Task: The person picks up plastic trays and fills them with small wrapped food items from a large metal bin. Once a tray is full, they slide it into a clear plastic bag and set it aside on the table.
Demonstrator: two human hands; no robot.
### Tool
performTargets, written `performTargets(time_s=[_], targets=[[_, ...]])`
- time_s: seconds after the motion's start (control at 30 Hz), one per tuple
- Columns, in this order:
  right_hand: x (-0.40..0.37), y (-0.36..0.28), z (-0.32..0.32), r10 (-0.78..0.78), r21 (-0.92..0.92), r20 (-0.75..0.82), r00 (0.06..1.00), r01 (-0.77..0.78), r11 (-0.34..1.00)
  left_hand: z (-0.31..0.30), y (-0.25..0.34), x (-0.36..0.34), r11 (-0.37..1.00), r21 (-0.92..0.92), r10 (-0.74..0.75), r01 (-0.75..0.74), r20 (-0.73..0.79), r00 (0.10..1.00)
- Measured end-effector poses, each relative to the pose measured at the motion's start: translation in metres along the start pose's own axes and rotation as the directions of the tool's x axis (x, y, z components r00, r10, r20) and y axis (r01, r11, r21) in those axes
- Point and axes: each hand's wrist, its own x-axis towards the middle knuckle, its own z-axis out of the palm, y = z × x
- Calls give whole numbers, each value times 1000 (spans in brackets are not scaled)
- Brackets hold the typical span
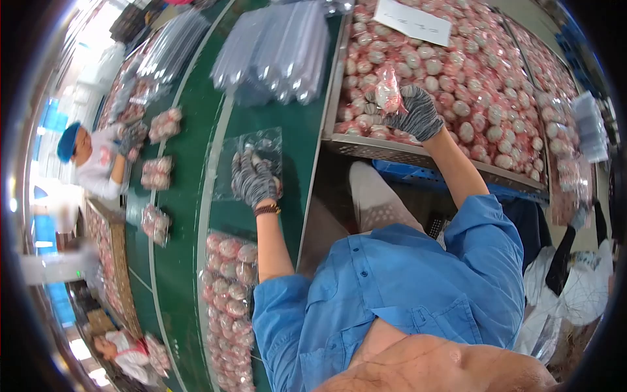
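In the head view my gloved right hand (421, 114) is closed on a wrapped egg (388, 93), pale and oval in clear film with red print. It is above a metal bin (405, 145) heaped with similar wrapped eggs (465, 130). On the green table my gloved left hand (255, 179) rests over a clear plastic tray (225, 147), fingers bent downward. A bit of pink and white shows at its thumb side, apparently another wrapped egg mostly covered by the hand. Filled packs (228, 277) of wrapped eggs line the table nearer my body.
Stacked clear trays (274, 49) lie farther up the green table (186, 137). A white paper sheet (413, 21) lies on the heaped eggs. Across the table, a person in a blue cap (68, 142) handles packs; several filled packs (157, 173) lie there. Other people work at lower left and right.
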Motion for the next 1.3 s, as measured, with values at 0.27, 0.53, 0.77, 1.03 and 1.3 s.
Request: performTargets(time_s=[0.27,0.53,0.77,1.03,1.3], targets=[[51,-73,86,68,939,341,938,-343,21,-4,1,-1,1000,-18,-13,12,-16,1000],[80,-119,106,-13,844,368,930,-328,425,-4,2,1,993,-80,-89,90,19,996],[118,-136,123,-42,750,278,960,-189,633,0,-5,2,964,-256,-98,71,-92,991],[124,-186,154,-407,156,448,796,378,912,-2,-2,5,940,-323,-148,113,-84,985],[150,-182,133,-363,354,692,624,145,924,-5,-7,10,983,-143,-100,112,84,991]])
